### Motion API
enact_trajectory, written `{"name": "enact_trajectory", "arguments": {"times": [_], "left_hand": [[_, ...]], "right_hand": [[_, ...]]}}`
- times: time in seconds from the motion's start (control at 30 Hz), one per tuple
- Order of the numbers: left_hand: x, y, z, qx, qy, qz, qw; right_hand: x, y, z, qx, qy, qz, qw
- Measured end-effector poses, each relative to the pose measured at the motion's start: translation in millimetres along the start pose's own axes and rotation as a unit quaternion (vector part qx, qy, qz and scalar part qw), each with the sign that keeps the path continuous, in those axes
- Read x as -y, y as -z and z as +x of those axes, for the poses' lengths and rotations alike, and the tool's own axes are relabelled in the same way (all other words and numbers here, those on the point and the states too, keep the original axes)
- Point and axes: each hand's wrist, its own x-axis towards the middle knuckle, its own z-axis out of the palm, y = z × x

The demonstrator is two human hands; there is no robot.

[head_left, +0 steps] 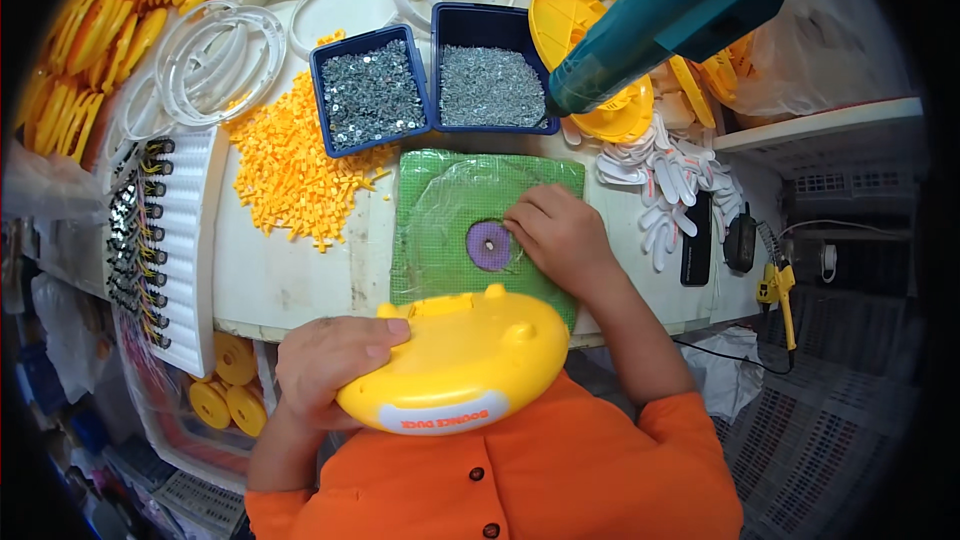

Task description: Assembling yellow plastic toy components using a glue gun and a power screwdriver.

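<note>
My left hand [335, 365] is wrapped around the left side of a yellow plastic toy body [470, 340], rounded and smooth. It is held up at the mat's near edge, in front of my orange shirt. A pale label lies along its near side, and small knobs stand on its far edge. My right hand [555, 237] rests on the green padded mat [425, 200], fingers curled and tips together at the upper right rim of a purple round patch [489, 244]. Whatever these fingertips may pinch is hidden. Clear film covers the mat.
Beyond the mat stand two blue bins [382, 145] of small metal parts, with a teal power screwdriver [660, 25] slanting in above. Small yellow pieces [300, 165] are heaped left, beside a white foam tray [195, 250]. White pieces [655, 175] and a black box [697, 240] lie right.
</note>
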Motion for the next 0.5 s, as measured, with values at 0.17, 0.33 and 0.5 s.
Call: {"name": "enact_trajectory", "arguments": {"times": [0.17, 0.33, 0.5], "left_hand": [[29.0, -16.0, 31.1, 0.088, -0.200, 0.124, 0.968], [76.0, -42.3, 31.8, 0.254, -0.234, 0.196, 0.918], [73.2, -31.3, 24.8, 0.352, -0.168, 0.192, 0.900]], "right_hand": [[-12.6, 12.3, -2.1, -0.161, -0.308, 0.426, 0.835], [6.0, 22.6, -23.3, -0.168, -0.251, 0.458, 0.836], [10.4, 19.0, -27.9, -0.122, -0.190, 0.254, 0.940]]}}
